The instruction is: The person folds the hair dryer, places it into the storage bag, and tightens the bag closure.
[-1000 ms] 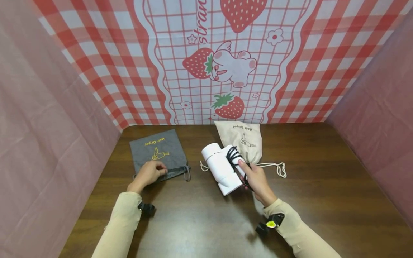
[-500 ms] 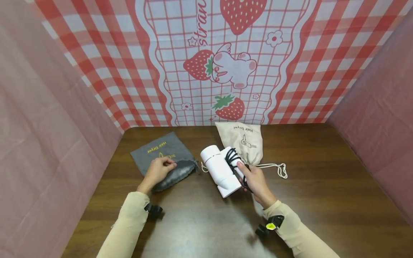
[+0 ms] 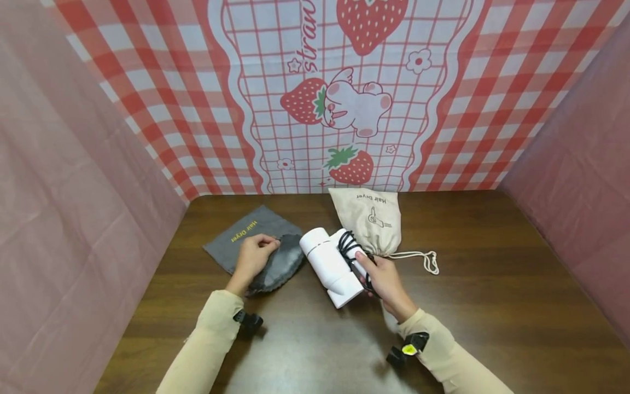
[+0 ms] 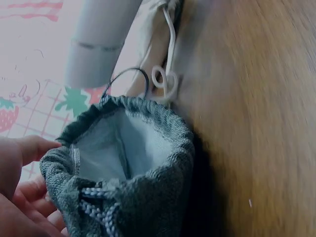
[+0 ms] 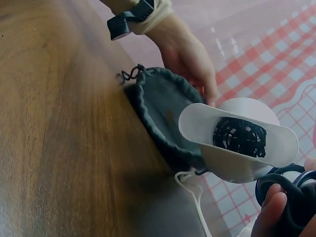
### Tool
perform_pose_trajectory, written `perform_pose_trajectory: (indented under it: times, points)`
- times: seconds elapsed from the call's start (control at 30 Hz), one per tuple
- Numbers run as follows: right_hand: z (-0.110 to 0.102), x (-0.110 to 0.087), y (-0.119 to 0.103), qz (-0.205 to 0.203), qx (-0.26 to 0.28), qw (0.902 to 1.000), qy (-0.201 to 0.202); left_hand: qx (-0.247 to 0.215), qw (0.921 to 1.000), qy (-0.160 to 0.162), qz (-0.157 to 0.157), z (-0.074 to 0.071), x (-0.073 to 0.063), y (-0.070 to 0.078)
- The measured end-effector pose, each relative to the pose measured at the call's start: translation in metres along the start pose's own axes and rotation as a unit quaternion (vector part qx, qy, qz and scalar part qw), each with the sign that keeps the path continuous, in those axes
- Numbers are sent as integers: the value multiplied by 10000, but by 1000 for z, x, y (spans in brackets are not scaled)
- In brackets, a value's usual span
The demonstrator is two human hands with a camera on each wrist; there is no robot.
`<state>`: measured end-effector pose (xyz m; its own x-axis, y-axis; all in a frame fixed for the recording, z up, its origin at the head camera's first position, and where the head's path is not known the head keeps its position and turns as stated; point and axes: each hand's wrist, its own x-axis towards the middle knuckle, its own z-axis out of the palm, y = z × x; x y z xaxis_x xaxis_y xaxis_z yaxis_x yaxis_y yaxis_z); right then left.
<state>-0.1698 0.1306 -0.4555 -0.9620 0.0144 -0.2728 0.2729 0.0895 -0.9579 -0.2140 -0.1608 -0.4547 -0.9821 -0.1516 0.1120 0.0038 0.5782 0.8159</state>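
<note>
A grey drawstring bag (image 3: pixel 266 219) marked "Hair Dryer" lies on the left of the table. My left hand (image 3: pixel 256 254) pinches the rim of its mouth, which gapes open in the left wrist view, showing the pale lining (image 4: pixel 133 143). My right hand (image 3: pixel 388 279) grips a white hair dryer (image 3: pixel 330 265) by its handle, with the black cord (image 3: pixel 348 246) wound round it. The dryer's back end is beside the grey bag's mouth. In the right wrist view the flat nozzle (image 5: pixel 239 136) points toward the camera.
A beige drawstring bag (image 3: pixel 376 216), also marked "Hair Dryer", lies behind the dryer, its white string (image 3: pixel 428 260) trailing right. A red checked cloth (image 3: pixel 472 109) hangs at the table's back edge. Pink cloths (image 3: pixel 88 164) hang at both sides.
My left hand has lifted the grey bag's rim and drawn it rightward, spreading the mouth. The hair dryer in my right hand has shifted slightly left, closer to the grey bag.
</note>
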Motion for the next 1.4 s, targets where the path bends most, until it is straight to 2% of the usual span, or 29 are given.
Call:
perform_pose_trajectory:
  times: [0.23,0.43,0.73,0.8,0.87,0.93,1.03,1.4]
  points:
    - [6,-2,3,-143,-9,9999,-78,-215,9997,43,87,10,0,14]
    - [11,-2,7,-168,-177,9996,-129,-113,9997,70,223,16,-1,23]
    - [16,-7,2,-60,-81,9997,-203,-166,9992,89,346,24,-2,35]
    - [17,-14,-7,-58,-89,9997,-215,-116,9991,134,398,25,-2,36]
    - [17,-14,-7,-56,-140,9997,-206,-48,9987,187,469,25,-3,37]
    - [17,-13,-5,-95,-196,9995,-215,52,9981,229,569,25,-3,39]
    - [18,-3,9,-96,-283,9993,-216,149,9975,228,657,26,-3,44]
    - [24,-3,11,-83,-297,9989,-345,321,9952,245,887,32,-2,55]
